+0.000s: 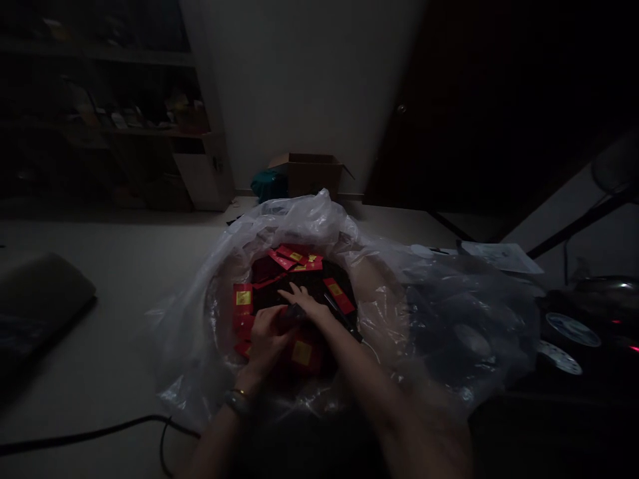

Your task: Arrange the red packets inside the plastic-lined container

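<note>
Loosely crumpled plastic (322, 223), flat red packets (243, 298), splayed right hand (308, 305)

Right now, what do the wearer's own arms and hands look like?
Left hand and right hand: no gloves. No sleeves in view. Left wrist wears a dark band and a thin gold-toned bracelet nearer the hand; none seen on the right. Too dim for markings.

Dim room, seemingly home: cluttered shelving (144, 130), dark door (464, 126), cardboard box (314, 174), patterned plates (573, 329).
</note>
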A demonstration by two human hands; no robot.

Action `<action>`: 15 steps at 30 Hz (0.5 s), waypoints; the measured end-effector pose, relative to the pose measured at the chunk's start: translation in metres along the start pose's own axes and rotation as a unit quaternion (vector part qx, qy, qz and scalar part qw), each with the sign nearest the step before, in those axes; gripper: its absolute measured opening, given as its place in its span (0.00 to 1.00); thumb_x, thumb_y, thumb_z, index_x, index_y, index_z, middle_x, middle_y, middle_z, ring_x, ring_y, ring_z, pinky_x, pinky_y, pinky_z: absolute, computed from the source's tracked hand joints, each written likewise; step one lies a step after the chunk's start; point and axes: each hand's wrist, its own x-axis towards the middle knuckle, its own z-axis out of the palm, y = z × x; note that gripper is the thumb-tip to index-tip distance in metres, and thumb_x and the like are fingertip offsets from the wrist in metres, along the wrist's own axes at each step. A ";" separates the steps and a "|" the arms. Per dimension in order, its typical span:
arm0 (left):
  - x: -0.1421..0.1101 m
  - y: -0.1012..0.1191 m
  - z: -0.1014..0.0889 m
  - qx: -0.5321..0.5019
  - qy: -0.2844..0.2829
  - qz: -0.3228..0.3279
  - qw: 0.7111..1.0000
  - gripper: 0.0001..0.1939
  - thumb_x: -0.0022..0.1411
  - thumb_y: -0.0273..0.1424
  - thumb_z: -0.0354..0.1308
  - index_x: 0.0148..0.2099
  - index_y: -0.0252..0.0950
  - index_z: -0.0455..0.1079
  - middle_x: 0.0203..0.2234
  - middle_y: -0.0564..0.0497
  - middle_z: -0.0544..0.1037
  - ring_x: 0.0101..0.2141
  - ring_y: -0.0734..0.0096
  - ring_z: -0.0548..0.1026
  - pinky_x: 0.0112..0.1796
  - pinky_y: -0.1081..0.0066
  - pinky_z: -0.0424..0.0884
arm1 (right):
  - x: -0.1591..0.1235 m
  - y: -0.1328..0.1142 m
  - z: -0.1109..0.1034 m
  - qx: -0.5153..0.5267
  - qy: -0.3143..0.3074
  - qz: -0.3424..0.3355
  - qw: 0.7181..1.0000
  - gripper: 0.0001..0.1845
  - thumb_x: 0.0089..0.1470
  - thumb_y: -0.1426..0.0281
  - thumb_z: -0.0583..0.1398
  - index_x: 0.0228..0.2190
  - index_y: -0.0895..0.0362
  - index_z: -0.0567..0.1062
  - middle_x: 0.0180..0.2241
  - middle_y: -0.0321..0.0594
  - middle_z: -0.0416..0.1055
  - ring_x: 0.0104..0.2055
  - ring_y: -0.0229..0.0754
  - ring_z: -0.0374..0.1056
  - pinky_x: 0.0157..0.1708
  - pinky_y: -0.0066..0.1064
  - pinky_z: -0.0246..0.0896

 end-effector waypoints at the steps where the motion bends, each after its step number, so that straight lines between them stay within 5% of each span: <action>1: 0.000 0.000 0.000 -0.003 0.005 -0.003 1.000 0.16 0.51 0.35 0.64 0.43 0.37 0.71 0.37 0.47 0.76 0.40 0.62 0.73 0.41 0.60 0.72 | -0.001 -0.004 0.000 -0.012 -0.007 0.007 1.000 0.28 0.52 0.75 0.57 0.55 0.48 0.66 0.57 0.50 0.59 0.58 0.58 0.55 0.50 0.52 0.55; 10: -0.001 0.000 0.002 -0.007 0.025 -0.015 1.000 0.18 0.52 0.39 0.65 0.44 0.38 0.71 0.37 0.47 0.76 0.39 0.62 0.74 0.41 0.60 0.72 | -0.015 -0.016 0.005 -0.057 -0.022 0.021 0.998 0.15 0.57 0.65 0.52 0.44 0.53 0.73 0.43 0.47 0.67 0.42 0.47 0.67 0.40 0.36 0.61; 15: -0.001 -0.003 0.002 -0.002 0.031 -0.020 0.999 0.18 0.51 0.38 0.65 0.43 0.37 0.71 0.37 0.47 0.76 0.40 0.62 0.74 0.42 0.60 0.72 | -0.024 0.005 -0.004 0.030 0.047 -0.013 0.998 0.11 0.44 0.72 0.62 0.35 0.56 0.75 0.34 0.38 0.72 0.36 0.42 0.67 0.36 0.29 0.59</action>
